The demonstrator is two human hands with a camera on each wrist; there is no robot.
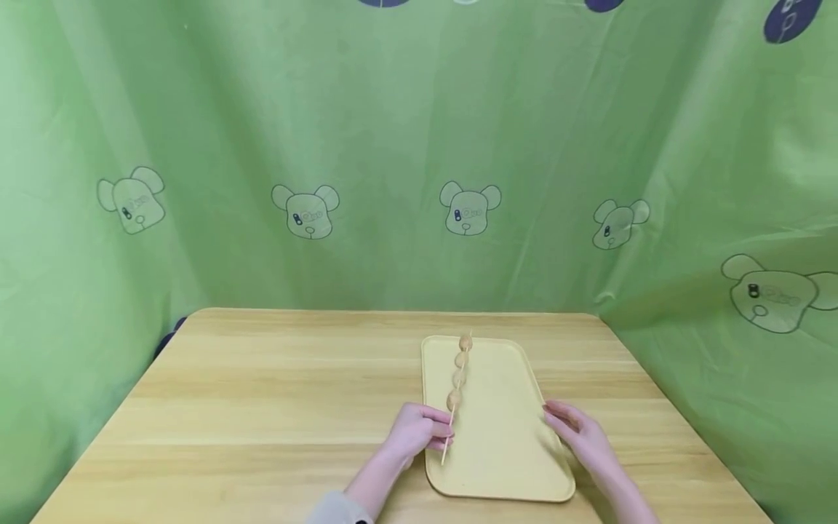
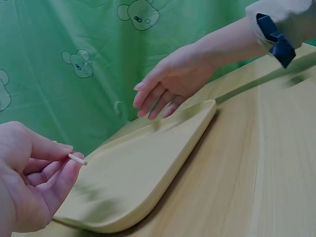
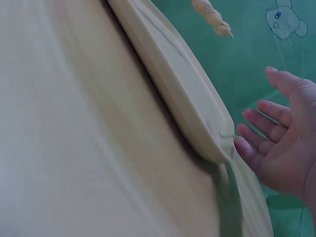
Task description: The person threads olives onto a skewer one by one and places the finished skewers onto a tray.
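Observation:
My left hand [image 1: 421, 431] pinches the lower end of a wooden skewer between thumb and fingers. Several brownish balls are threaded on this ball skewer [image 1: 455, 399], which slants above the left side of a cream rectangular tray [image 1: 507, 415]. In the left wrist view only the blunt stick end [image 2: 79, 159] pokes out of the fingers. Near the tray's right rim is my right hand [image 1: 581, 435], fingers loosely extended and holding nothing. The right wrist view shows that hand [image 3: 289, 136] palm inward, with the far balls [image 3: 213, 18] up in the air; contact with the rim is unclear.
The tray lies on a light wood-grain table [image 1: 275, 407], right of its middle. Green curtains [image 1: 386, 131] printed with bear heads hang behind and at both sides. A dark purple object [image 1: 172, 336] shows partly behind the table's back left corner.

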